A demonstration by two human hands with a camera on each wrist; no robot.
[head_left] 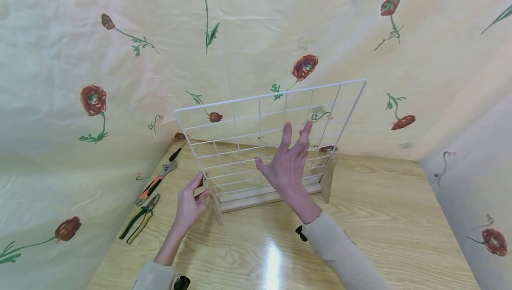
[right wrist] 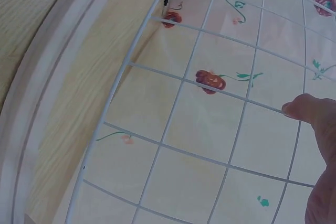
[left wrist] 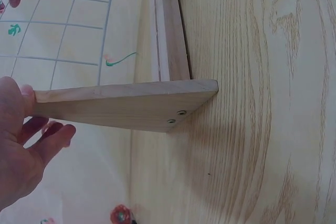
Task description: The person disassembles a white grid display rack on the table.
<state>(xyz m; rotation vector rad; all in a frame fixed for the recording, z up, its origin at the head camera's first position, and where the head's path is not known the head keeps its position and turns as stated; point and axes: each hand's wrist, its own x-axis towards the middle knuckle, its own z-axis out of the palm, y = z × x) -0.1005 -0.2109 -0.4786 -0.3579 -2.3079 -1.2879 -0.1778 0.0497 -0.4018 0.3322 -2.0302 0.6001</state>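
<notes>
A white wire grid (head_left: 260,97) leans in a wooden stand on the table, its top above the stand's two side boards. My left hand (head_left: 190,205) pinches the upper end of the left side board (left wrist: 121,106), close to the grid's edge. Two screw heads (left wrist: 181,112) show on that board's outer face. In front of the grid's middle, my right hand (head_left: 288,170) has its fingers spread and holds nothing. The right wrist view shows its thumb (right wrist: 310,109) near the wires; contact cannot be told. A wooden crossbar (head_left: 256,200) joins the left board to the right side board (head_left: 328,181).
Along the table's left edge lie pliers (head_left: 144,216) with green and yellow handles, an adjustable wrench (head_left: 156,183) with an orange and black handle, and a black-handled screwdriver (head_left: 174,154). Flower-patterned cloth (head_left: 248,23) hangs behind and at both sides.
</notes>
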